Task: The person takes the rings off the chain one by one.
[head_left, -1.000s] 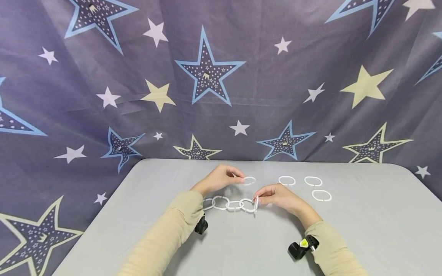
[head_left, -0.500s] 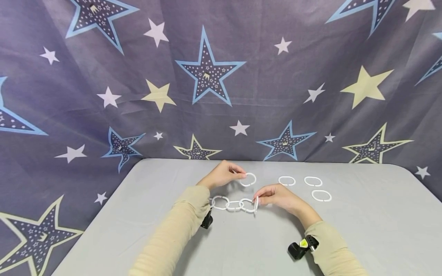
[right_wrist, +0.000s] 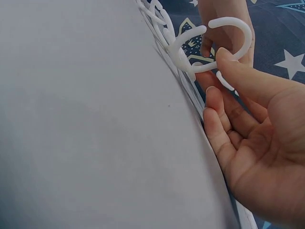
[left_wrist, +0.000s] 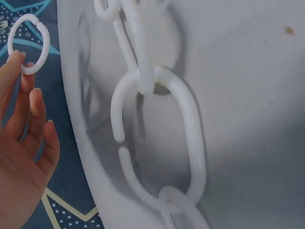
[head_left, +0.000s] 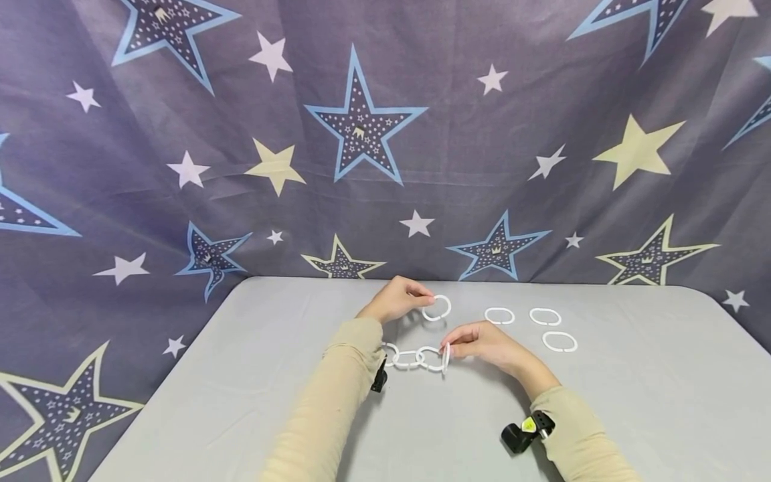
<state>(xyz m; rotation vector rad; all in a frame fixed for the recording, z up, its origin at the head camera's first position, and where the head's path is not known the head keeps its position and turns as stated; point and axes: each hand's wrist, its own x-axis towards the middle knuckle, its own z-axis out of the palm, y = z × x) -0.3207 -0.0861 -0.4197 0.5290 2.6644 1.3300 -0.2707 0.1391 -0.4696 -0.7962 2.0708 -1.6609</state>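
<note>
My left hand (head_left: 397, 299) pinches a single white plastic chain link (head_left: 442, 317) between thumb and fingertips, raised over the far part of the table. In the left wrist view this oval link (left_wrist: 46, 45) shows a small gap in its ring. Nearer to me, my right hand (head_left: 490, 345) pinches the upright end link (head_left: 446, 359) of a white chain (head_left: 407, 365). That end link (right_wrist: 248, 36) has its gap facing up in the right wrist view. Several joined links run leftward from it, and my left forearm covers the chain's left part.
Three loose white links lie at the back right: one link (head_left: 500, 323), another link (head_left: 545, 323) and a third link (head_left: 560, 350). The grey table (head_left: 650, 402) ends at a star-patterned curtain (head_left: 421, 167). Black wrist cameras sit on both sleeves.
My left hand has moved right and slightly up with its link, which has turned to show its ring more fully. The left forearm now covers more of the chain. My right hand stays still.
</note>
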